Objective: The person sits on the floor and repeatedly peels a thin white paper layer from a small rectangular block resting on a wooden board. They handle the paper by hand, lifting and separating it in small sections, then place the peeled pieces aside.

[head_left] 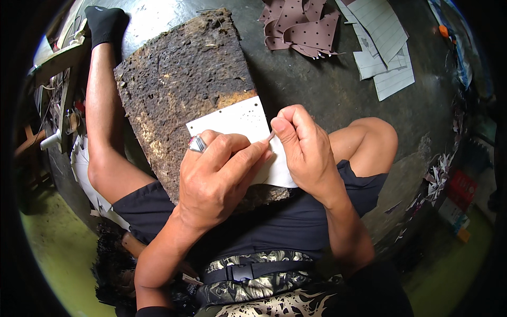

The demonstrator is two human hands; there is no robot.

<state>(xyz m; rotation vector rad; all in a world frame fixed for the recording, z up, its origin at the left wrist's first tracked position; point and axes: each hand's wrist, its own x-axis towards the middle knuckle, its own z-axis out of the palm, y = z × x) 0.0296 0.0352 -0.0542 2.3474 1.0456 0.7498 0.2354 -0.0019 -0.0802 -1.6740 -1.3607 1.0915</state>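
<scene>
A white paper sheet (237,120) with small punched dots lies on a rough brown worn board (185,79) resting on my lap. My left hand (216,177), wearing a ring, presses down on the sheet's near edge with fingers curled. My right hand (301,148) pinches the same sheet at its right side, thumb and forefinger closed on a thin edge near my left fingertips. The lower part of the sheet is hidden under both hands.
Brown dotted material scraps (303,26) and white lined paper pieces (383,47) lie on the dark floor beyond. My left leg with a black sock (105,24) stretches out at left. Wooden tool clutter (58,105) sits far left, paper offcuts (441,177) at right.
</scene>
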